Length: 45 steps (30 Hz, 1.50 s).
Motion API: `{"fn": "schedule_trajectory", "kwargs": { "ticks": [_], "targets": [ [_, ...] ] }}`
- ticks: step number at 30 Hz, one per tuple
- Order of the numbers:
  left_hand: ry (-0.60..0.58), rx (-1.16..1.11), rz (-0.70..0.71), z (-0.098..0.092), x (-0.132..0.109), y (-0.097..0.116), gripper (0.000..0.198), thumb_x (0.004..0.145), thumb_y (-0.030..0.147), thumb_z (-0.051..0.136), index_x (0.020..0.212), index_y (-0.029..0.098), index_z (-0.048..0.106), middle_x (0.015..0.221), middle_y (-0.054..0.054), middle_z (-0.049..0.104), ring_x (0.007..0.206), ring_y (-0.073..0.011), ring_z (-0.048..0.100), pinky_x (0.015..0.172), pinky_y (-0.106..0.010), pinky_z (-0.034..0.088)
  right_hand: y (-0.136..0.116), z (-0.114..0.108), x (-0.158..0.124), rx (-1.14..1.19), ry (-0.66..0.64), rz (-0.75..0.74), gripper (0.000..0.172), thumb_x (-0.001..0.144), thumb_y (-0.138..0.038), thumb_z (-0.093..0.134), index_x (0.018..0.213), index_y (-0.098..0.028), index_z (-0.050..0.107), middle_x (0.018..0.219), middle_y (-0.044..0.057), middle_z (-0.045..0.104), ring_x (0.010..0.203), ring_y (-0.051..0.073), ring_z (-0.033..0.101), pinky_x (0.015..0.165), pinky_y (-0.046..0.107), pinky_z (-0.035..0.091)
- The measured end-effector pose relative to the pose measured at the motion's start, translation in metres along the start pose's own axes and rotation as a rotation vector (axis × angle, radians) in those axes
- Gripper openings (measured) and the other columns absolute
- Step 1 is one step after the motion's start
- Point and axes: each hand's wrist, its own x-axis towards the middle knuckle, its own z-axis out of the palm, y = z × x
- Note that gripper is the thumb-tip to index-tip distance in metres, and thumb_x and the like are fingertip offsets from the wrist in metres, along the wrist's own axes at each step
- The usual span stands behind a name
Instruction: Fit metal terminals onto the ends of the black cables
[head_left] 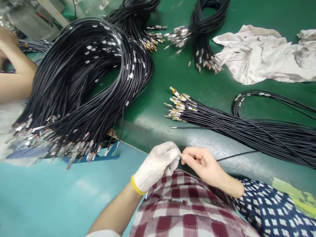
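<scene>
black cable, low centre of frame, has its metal tip pinched between the gloved left hand and bare right hand; finished coil upper left, straight bundle right awaiting handling.

Green worktable, perhaps glossy; teal floor.

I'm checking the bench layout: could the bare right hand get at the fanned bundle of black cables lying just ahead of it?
Probably yes. The right hand pinches a single cable's end, but the cable bundle lies just ahead on open green mat, with nothing between; it would have to let go first.
</scene>
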Motion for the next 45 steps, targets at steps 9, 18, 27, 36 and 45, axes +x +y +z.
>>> {"fn": "schedule_trajectory", "kwargs": {
  "ticks": [9, 18, 27, 36, 45],
  "targets": [
    [0.006, -0.012, -0.012, 0.002, 0.002, 0.001, 0.022, 0.090, 0.031, 0.047, 0.072, 0.018, 0.052, 0.054, 0.005, 0.047, 0.044, -0.0058, 0.040, 0.042, -0.017, 0.029, 0.002, 0.001, 0.000, 0.025, 0.023, -0.005, 0.052, 0.092, -0.065, 0.058, 0.069, -0.018, 0.059, 0.060, -0.002, 0.048, 0.055, 0.013, 0.038, 0.050, 0.024, 0.032],
    [-0.024, -0.026, 0.012, 0.004, 0.003, 0.003, 0.023, 0.091, 0.032, 0.046, 0.072, 0.019, 0.050, 0.051, 0.006, 0.044, 0.042, -0.0060, 0.036, 0.042, -0.019, 0.028, 0.006, 0.002, -0.002, -0.008, 0.065, -0.019, 0.056, 0.093, -0.068, 0.054, 0.068, -0.018, 0.057, 0.058, -0.002, 0.045, 0.053, 0.013, 0.036, 0.050, 0.024, 0.031],
    [0.122, -0.209, 0.299, 0.007, 0.033, 0.015, 0.023, 0.092, 0.037, 0.052, 0.084, 0.016, 0.060, 0.073, -0.001, 0.060, 0.066, -0.0112, 0.056, 0.065, -0.023, 0.047, 0.007, -0.001, -0.003, -0.057, -0.048, -0.037, 0.048, 0.100, -0.059, 0.050, 0.085, -0.017, 0.066, 0.062, -0.004, 0.048, 0.055, 0.013, 0.039, 0.053, 0.024, 0.032],
    [-0.215, -0.621, 0.169, 0.032, 0.082, 0.012, 0.065, 0.090, 0.073, 0.039, 0.085, 0.013, 0.063, 0.077, -0.007, 0.066, 0.073, -0.0163, 0.064, 0.075, -0.030, 0.052, 0.012, 0.001, 0.005, 0.128, -0.108, 0.070, 0.046, 0.095, -0.060, 0.056, 0.082, -0.016, 0.062, 0.053, -0.008, 0.033, 0.047, 0.010, 0.024, 0.045, 0.024, 0.018],
    [-0.241, -0.545, 0.121, 0.033, 0.082, 0.013, 0.076, 0.086, 0.082, 0.031, 0.081, 0.014, 0.064, 0.078, -0.007, 0.068, 0.080, -0.0186, 0.066, 0.078, -0.030, 0.052, 0.005, 0.003, 0.007, 0.077, -0.068, 0.043, 0.045, 0.094, -0.057, 0.058, 0.073, -0.017, 0.061, 0.053, -0.007, 0.035, 0.048, 0.011, 0.026, 0.046, 0.025, 0.020]
  ]
}}
